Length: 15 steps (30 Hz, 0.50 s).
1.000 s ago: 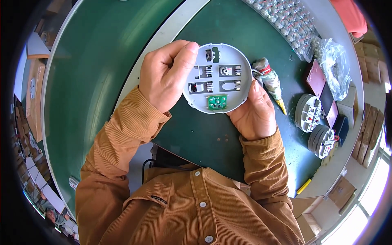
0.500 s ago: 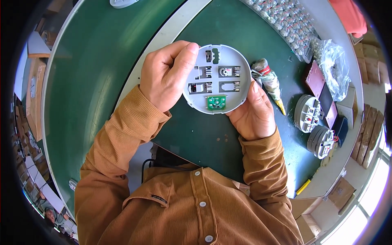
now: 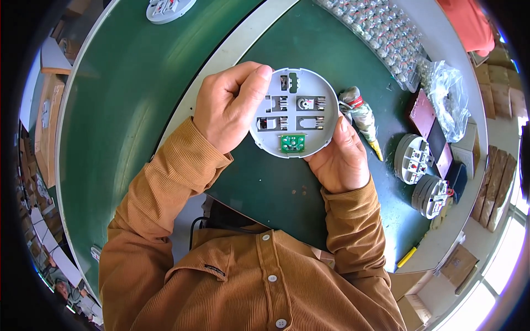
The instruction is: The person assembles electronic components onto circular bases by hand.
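Observation:
Between my hands is a round light-grey plastic housing [image 3: 293, 117], its inner face turned up. Dark slots with metal contact strips run across it, and a small green circuit board [image 3: 292, 143] sits near its lower rim. My left hand [image 3: 231, 107] grips the upper left rim, thumb on the edge and fingers curled. On the lower right rim my right hand [image 3: 341, 157] is closed, its thumb along the edge and its other fingers partly hidden beneath. Just right of the housing lies a cloth-wrapped tool [image 3: 361, 116] with a red band and a yellow tip.
Stacks of similar round grey housings [image 3: 411, 160] stand at the right of the green table [image 3: 248, 185]. Beyond are a clear blister tray [image 3: 381, 38] of small parts and a plastic bag [image 3: 450, 99]. A yellow-handled tool [image 3: 407, 257] lies near the right edge; another housing [image 3: 168, 8] is at far left.
The housing sits slightly lower in the picture and is tipped a little, with both hands still on it. More of the far-left housing shows as the view shifts.

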### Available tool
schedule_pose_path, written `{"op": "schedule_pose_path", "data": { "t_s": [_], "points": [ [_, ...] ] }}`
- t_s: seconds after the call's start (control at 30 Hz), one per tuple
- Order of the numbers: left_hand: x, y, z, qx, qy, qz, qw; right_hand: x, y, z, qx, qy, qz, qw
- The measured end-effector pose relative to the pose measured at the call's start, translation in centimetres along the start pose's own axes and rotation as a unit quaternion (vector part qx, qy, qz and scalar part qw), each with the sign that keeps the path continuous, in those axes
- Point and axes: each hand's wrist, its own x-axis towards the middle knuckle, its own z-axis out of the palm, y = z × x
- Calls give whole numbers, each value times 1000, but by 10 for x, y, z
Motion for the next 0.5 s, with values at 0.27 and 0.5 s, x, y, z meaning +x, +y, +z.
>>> {"op": "schedule_pose_path", "data": {
  "t_s": [0.27,0.5],
  "points": [
    [-1,0,1,-8,7,-6,1000,1,0,-3,-5,-14,4,1000],
    [-2,-1,0,-2,6,-9,1000,1,2,-1,-1,-3,4,1000]
  ]
}}
